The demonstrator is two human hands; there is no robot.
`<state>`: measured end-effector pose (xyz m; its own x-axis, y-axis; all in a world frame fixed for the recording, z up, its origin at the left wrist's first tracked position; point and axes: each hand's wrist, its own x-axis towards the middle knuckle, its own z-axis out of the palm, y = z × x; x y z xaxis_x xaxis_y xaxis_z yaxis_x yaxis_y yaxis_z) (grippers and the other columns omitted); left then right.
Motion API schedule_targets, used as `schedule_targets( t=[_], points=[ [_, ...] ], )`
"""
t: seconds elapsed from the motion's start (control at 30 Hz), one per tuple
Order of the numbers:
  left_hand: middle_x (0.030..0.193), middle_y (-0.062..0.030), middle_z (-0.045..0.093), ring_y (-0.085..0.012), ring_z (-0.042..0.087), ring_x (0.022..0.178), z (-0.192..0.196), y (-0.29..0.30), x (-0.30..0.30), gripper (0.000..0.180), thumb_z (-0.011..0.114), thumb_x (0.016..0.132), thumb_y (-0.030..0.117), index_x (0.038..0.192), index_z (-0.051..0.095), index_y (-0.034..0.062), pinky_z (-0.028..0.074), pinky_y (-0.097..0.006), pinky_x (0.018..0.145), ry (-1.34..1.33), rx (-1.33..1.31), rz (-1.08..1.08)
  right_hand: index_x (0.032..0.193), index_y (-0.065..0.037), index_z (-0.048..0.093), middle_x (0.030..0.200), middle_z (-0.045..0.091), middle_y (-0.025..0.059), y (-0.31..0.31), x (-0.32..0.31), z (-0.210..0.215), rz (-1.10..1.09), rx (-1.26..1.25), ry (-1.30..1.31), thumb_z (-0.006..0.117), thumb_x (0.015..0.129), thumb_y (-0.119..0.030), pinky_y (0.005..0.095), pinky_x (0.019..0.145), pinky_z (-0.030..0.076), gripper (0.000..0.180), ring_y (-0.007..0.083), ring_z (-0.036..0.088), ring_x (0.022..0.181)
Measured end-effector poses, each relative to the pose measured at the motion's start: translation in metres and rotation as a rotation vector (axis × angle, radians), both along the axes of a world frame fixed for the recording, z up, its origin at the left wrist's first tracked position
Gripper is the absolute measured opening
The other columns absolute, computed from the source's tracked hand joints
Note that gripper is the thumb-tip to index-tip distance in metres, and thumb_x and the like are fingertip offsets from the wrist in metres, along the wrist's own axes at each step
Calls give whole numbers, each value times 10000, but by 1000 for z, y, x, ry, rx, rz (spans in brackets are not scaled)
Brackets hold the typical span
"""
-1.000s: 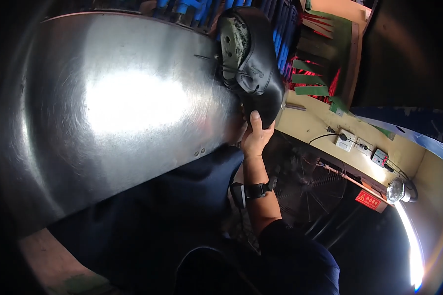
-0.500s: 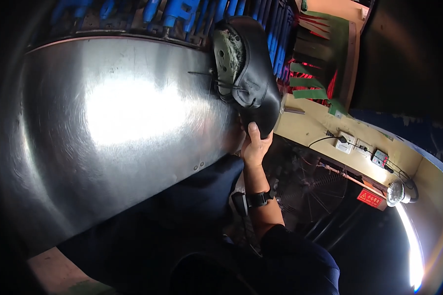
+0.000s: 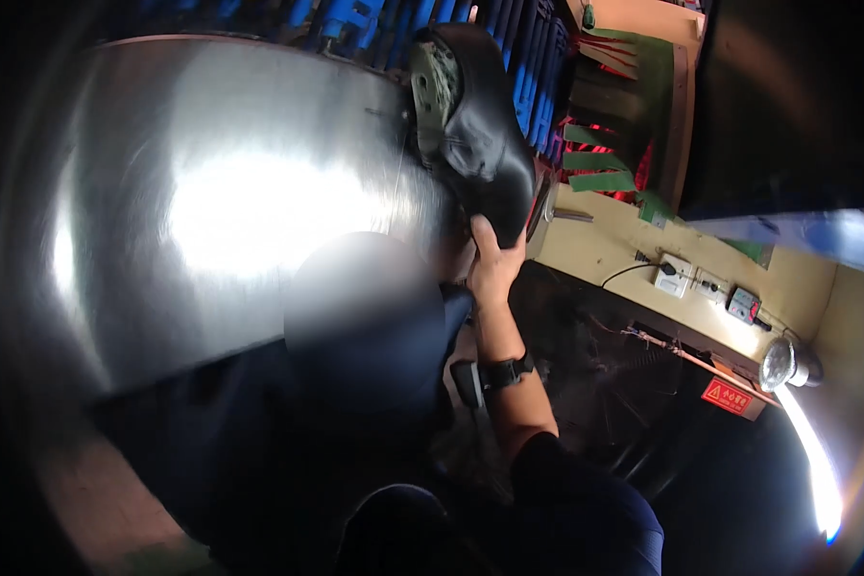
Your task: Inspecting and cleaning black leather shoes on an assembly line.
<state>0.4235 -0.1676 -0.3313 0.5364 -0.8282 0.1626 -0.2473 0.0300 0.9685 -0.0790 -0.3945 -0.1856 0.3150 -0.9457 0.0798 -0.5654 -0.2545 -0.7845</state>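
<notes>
Black leather shoe [image 3: 475,125] on its last sits pressed vs. the big curved shiny steel guard [image 3: 211,202], sole side showing, right hand [image 3: 492,269] fingers wrapped under its heel to steady it; left hand unseen.

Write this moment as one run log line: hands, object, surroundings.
right hand: grips black shoe at its lower end | left hand: not in view | shoe: against shiny metal sheet | right: wooden bench, lamp
</notes>
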Motion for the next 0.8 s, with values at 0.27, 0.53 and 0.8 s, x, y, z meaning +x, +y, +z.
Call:
schedule_targets(
  t=[0.27, 0.53, 0.8],
  points=[
    [1217, -128, 655, -148, 580, 1104, 363, 71, 15, 283, 601, 993, 227, 1106, 670, -24, 478, -340, 952, -556, -101, 73, 1212, 0, 631, 996, 715, 223, 18, 14, 56, 259, -420, 329, 843, 747, -244, 391, 800, 554, 566, 334, 719, 887],
    [1150, -104, 684, -350, 592, 1212, 372, 177, -335, 260, 784, 657, 194, 733, 559, 86, 214, -674, 1136, -1136, -122, 63, 1141, -6, 632, 978, 695, 61, 91, -32, 255, 521, -306, -326, 864, 729, -142, 285, 825, 531, 492, 136, 669, 897],
    [992, -57, 707, -224, 619, 1047, 210, 226, -460, 309, 821, 694, 308, 785, 645, 72, 299, -549, 1075, -948, 263, -61, 1109, 5, 606, 954, 626, 32, 147, -62, 126, 611, 510, -651, 749, 789, -220, 273, 827, 470, 416, 123, 580, 886]
  ],
)
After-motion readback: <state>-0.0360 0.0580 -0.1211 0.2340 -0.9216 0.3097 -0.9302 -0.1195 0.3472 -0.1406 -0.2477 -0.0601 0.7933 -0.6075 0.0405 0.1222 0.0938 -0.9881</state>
